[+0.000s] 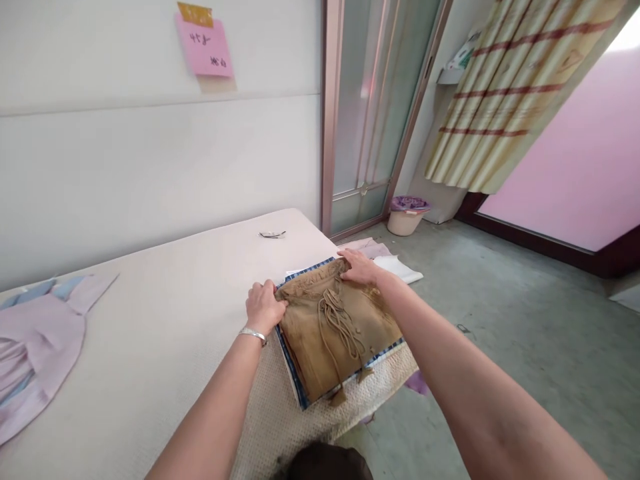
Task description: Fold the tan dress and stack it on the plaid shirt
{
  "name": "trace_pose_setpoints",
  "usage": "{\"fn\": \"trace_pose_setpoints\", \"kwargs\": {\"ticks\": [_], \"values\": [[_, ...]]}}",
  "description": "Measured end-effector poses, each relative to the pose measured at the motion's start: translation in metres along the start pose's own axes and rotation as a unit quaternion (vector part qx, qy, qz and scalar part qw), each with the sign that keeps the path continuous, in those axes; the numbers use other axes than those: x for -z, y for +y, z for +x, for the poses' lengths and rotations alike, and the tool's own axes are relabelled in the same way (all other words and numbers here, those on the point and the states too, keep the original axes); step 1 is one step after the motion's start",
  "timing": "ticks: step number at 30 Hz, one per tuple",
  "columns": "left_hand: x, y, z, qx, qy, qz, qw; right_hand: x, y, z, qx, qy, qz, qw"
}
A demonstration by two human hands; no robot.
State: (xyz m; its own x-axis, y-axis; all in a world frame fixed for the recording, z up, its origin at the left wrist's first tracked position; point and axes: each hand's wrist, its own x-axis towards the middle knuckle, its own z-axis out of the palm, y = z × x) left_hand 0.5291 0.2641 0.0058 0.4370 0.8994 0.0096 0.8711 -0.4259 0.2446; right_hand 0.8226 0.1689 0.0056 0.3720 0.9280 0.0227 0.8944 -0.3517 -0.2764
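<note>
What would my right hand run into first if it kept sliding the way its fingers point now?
The right hand points left along the far edge of the tan fringed garment. Beyond that, the bare mattress top looks free up to the wall; the small metal clip seems off-line, though depth is unclear.

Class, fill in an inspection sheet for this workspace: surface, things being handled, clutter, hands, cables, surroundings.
Surface: pale table, textured cloth at its near edge.
Things handled: folded tan garment with laces, on top of a blue-checked cloth.
Clutter: pink garment at far left; small dark item near the wall.
Hands: left hand and right hand both pressing on the tan garment's far edge.
Cables: nothing seen.
Surroundings: pink note on wall, glass door, bin, striped curtain.
</note>
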Motion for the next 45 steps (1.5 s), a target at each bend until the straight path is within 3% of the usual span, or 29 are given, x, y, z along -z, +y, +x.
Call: {"fn": "trace_pose_setpoints", "kwargs": {"ticks": [8, 14, 19, 23, 25, 29, 32, 34, 36, 39, 41, 43, 45], "values": [[-0.004, -0.001, -0.008, -0.079, 0.038, -0.008, 0.996, 0.020, -0.002, 0.007, 0.024, 0.000, -0.021, 0.999], [0.003, -0.005, -0.007, -0.082, 0.063, -0.050, 0.993, 0.029, -0.010, 0.001, 0.020, 0.032, -0.022, 0.999], [0.006, 0.005, -0.014, -0.062, 0.068, 0.008, 0.996, 0.023, -0.019, -0.004, -0.017, 0.049, -0.021, 0.998], [0.003, 0.032, -0.028, -0.130, 0.142, 0.015, 0.981, 0.011, -0.035, -0.025, -0.045, 0.126, -0.020, 0.991], [-0.006, 0.048, -0.031, -0.174, 0.140, 0.003, 0.975, -0.001, -0.044, -0.036, -0.051, 0.151, -0.014, 0.987], [-0.040, 0.063, -0.029, -0.162, 0.085, 0.013, 0.983, -0.041, -0.049, -0.048, -0.099, 0.106, -0.010, 0.989], [-0.061, 0.059, -0.022, -0.169, 0.096, 0.032, 0.980, -0.064, -0.043, -0.050, -0.114, 0.099, -0.023, 0.988], [-0.062, 0.056, -0.017, -0.171, 0.094, 0.032, 0.980, -0.069, -0.040, -0.049, -0.112, 0.103, -0.029, 0.988], [-0.052, 0.057, -0.017, -0.165, 0.072, 0.023, 0.983, -0.066, -0.039, -0.048, -0.115, 0.092, -0.026, 0.989], [-0.025, 0.061, -0.041, -0.184, 0.065, 0.007, 0.981, -0.048, -0.044, -0.048, -0.135, 0.050, 0.016, 0.989], [-0.011, 0.060, -0.072, -0.252, 0.072, -0.010, 0.965, -0.033, -0.050, -0.056, -0.145, 0.039, 0.059, 0.987], [-0.009, 0.053, -0.105, -0.332, 0.052, -0.021, 0.942, -0.022, -0.058, -0.073, -0.138, 0.064, 0.085, 0.985], [-0.017, 0.044, -0.130, -0.363, 0.008, -0.021, 0.931, -0.017, -0.065, -0.096, -0.113, 0.100, 0.079, 0.985]]}}
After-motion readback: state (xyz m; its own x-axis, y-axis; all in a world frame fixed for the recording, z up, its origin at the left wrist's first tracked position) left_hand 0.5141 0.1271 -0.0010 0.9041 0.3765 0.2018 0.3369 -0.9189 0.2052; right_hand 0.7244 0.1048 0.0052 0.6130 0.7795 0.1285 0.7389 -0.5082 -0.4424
